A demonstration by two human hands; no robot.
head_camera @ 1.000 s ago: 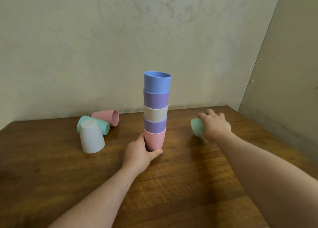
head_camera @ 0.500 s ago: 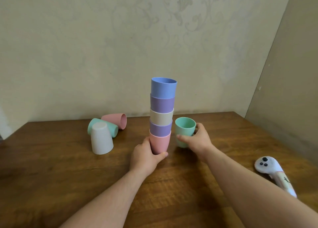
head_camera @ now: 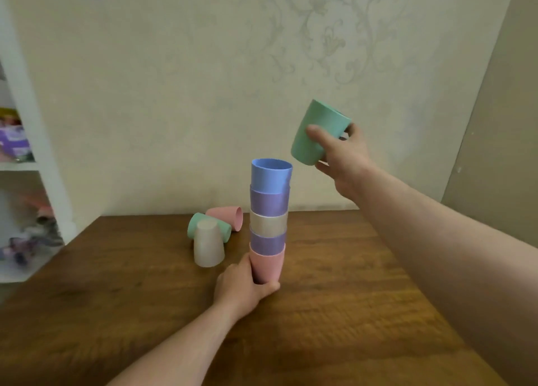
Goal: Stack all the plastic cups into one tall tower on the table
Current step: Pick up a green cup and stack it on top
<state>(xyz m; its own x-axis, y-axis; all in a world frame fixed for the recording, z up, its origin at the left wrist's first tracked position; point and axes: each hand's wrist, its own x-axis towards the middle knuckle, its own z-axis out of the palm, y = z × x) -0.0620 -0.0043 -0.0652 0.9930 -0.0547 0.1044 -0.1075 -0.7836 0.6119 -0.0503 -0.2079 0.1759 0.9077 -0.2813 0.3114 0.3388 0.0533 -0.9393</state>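
Left hand point(head_camera: 243, 288) fingers clamped round pink plastic bottom cup point(head_camera: 267, 266), steadying five-cup tower on desk point(head_camera: 334, 298). Right hand point(head_camera: 345, 158) fingers gripping mint-green plastic cup point(head_camera: 316, 132), tilted, above-right of blue plastic top cup point(head_camera: 271, 176), lining up drop.

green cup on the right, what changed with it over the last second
The right hand took the green cup off the table and raised it above and right of the blue cup topping the tower. The left hand still grips the base; the three loose cups have not moved.
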